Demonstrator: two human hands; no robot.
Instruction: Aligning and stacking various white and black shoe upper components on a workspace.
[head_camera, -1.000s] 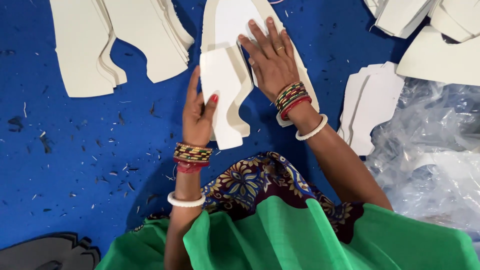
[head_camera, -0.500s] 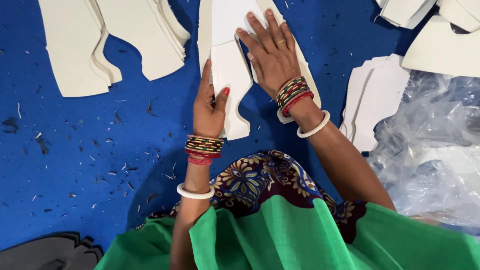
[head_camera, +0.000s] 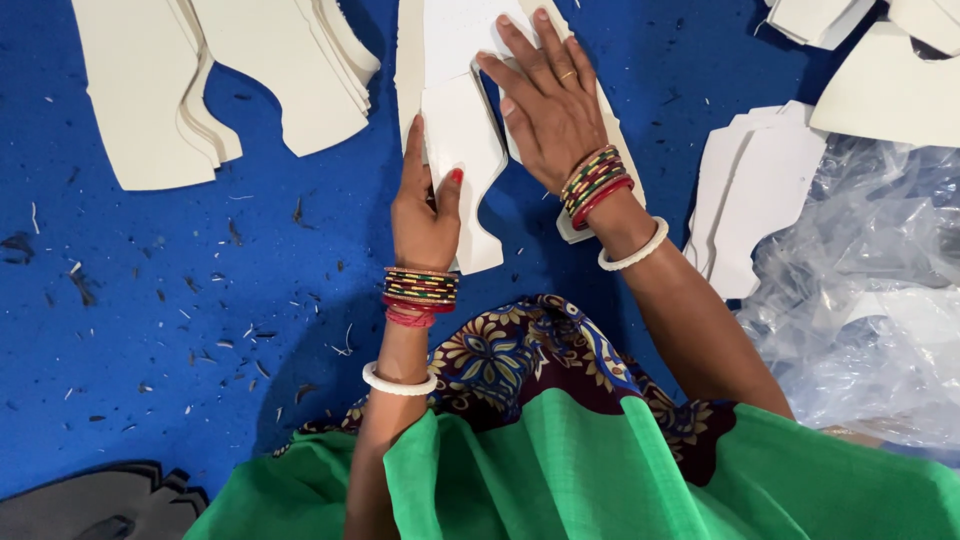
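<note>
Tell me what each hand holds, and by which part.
Left hand pinches the cream cut-out piece at its left edge. Right hand holds nothing, pressing flat on the stack.

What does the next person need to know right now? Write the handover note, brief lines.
Left hand: grips the edge of a white cut-out piece, thumb on top.
Right hand: flat, palm down, pressing the centre stack of white pieces.
Surroundings: more cream stacks upper left, another white stack at right beside clear plastic sheeting, all on the blue surface strewn with scraps.
Done: several stacks laid out.
Left: the held piece is not yet squared on its stack.
</note>
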